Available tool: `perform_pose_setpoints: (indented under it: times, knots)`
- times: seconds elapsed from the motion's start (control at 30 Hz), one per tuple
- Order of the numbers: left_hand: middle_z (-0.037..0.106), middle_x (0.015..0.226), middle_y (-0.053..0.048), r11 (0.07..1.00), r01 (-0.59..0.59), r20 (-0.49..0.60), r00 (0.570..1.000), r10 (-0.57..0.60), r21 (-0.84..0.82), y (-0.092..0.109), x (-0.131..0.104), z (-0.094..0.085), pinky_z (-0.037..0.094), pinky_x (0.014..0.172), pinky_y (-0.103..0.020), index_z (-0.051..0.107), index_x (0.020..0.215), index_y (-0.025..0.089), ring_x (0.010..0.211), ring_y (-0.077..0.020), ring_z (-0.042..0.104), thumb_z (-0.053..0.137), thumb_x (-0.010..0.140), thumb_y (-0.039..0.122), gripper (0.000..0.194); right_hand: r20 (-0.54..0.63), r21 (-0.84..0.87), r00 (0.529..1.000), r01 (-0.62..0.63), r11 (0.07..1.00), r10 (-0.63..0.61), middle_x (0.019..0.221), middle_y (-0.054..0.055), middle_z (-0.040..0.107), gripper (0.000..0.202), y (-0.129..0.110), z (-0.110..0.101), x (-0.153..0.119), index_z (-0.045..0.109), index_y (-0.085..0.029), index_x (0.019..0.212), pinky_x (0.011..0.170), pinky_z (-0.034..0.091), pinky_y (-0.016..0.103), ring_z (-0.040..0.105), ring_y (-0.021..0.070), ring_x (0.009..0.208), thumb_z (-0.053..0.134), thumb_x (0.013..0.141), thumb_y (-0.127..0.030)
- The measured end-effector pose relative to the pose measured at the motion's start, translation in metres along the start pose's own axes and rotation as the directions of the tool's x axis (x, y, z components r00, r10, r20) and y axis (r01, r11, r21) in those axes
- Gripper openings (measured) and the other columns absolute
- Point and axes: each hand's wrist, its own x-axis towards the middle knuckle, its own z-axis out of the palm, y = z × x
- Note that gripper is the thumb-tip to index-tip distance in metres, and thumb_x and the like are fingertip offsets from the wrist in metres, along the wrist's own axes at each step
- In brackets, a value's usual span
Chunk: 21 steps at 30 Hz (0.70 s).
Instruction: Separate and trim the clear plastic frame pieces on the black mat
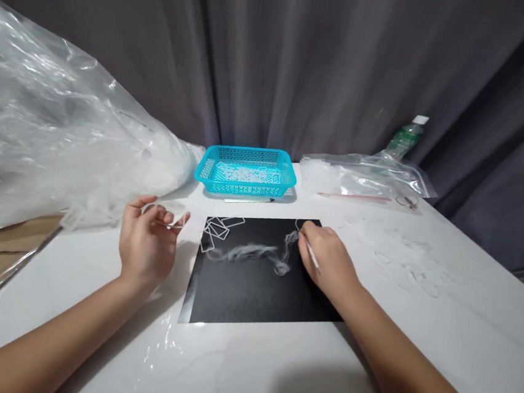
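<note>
My left hand (147,238) is raised left of the black mat (252,294), its fingers closed on a thin translucent rectangular frame (180,218). Over the mat's right edge, my right hand (326,252) grips a slim white pen-like tool (314,258); its tip is hidden by the fingers. A small pale loop (297,224) shows beside those fingers, and I cannot tell whether it is held. Wispy translucent strips (247,252) lie tangled across the mat. Several white rectangular frames (216,229) overlap at its upper left corner.
A blue basket (244,188) holding pale pieces stands at the back, with a pen (248,201) before it. Large plastic bag (63,140) bulges at left, above cardboard (3,258). At right are scattered clear scraps (415,267), a flat bag (361,178) and a bottle (407,136).
</note>
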Motion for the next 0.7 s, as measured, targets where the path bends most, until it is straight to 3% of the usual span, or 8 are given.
perform_pose_setpoints:
  times: [0.1,0.2,0.3,0.4,0.5,0.6,0.7]
  knots:
    - [0.044,0.053,0.007,0.994,0.078,-0.083,0.993,-0.084,-0.073,0.002,0.011,-0.001,0.055,0.074,-0.029,0.054,0.083,0.019,0.047,-0.0053,0.043,0.043,0.080,-0.001,0.023,-0.086,-0.046,0.996,-0.019,0.999,0.015,0.065,0.007,0.058,0.016,0.010,-0.004,0.003,0.049,-0.019,0.076,0.063,0.036,0.032,0.052,0.0215,0.062,0.040,0.088,-0.014]
    - [0.049,0.056,0.006,0.972,0.226,-0.010,0.974,-0.227,-0.059,0.000,0.004,0.002,0.057,0.072,-0.026,0.058,0.087,0.017,0.050,-0.0056,0.050,0.050,0.080,0.002,0.019,-0.199,-0.012,0.980,0.000,1.000,-0.002,0.070,0.007,0.061,0.017,0.005,-0.002,0.003,0.051,-0.019,0.078,0.066,0.038,0.032,0.055,0.0224,0.068,0.039,0.090,-0.018]
    - [0.057,0.067,0.003,0.912,0.409,0.012,0.912,-0.409,-0.025,-0.007,-0.008,0.004,0.058,0.066,-0.018,0.062,0.091,0.016,0.058,-0.0055,0.059,0.059,0.080,0.003,0.017,-0.259,0.057,0.966,0.039,0.998,-0.023,0.078,0.008,0.064,0.016,-0.006,0.001,0.001,0.053,-0.019,0.081,0.071,0.042,0.033,0.059,0.0229,0.077,0.041,0.091,-0.018]
    - [0.059,0.072,0.002,0.852,0.522,-0.010,0.852,-0.523,-0.027,-0.012,-0.016,0.004,0.055,0.056,-0.010,0.062,0.085,0.015,0.059,-0.0050,0.061,0.061,0.081,0.003,0.012,-0.218,0.104,0.974,0.079,0.991,-0.055,0.082,0.009,0.066,0.016,-0.016,0.007,-0.002,0.055,-0.019,0.083,0.074,0.044,0.033,0.061,0.0228,0.081,0.041,0.092,-0.018]
    - [0.062,0.076,-0.001,0.804,0.594,0.043,0.804,-0.593,-0.020,-0.014,-0.021,0.004,0.057,0.063,-0.013,0.061,0.080,0.013,0.067,-0.0071,0.065,0.058,0.086,0.007,0.009,-0.090,0.118,0.992,0.102,0.988,-0.092,0.080,0.009,0.066,0.017,-0.022,0.014,-0.004,0.056,-0.018,0.083,0.074,0.044,0.033,0.061,0.0226,0.080,0.041,0.092,-0.016]
    - [0.066,0.102,-0.009,0.716,0.698,0.169,0.705,-0.689,0.008,-0.011,-0.027,0.005,0.058,0.082,-0.028,0.062,0.088,0.014,0.093,-0.0168,0.067,0.057,0.090,0.022,0.010,0.028,0.127,0.991,0.126,0.984,-0.131,0.077,0.008,0.065,0.018,-0.027,0.021,-0.007,0.057,-0.018,0.082,0.073,0.044,0.033,0.060,0.0218,0.077,0.042,0.091,-0.015]
    - [0.058,0.125,-0.015,0.612,0.790,0.339,0.567,-0.751,0.036,-0.007,-0.032,0.006,0.054,0.090,-0.039,0.060,0.110,0.016,0.112,-0.0283,0.059,0.053,0.089,0.047,0.037,0.083,0.168,0.983,0.150,0.974,-0.165,0.079,0.009,0.065,0.018,-0.032,0.024,-0.010,0.057,-0.017,0.084,0.074,0.046,0.033,0.060,0.0216,0.077,0.042,0.091,-0.014]
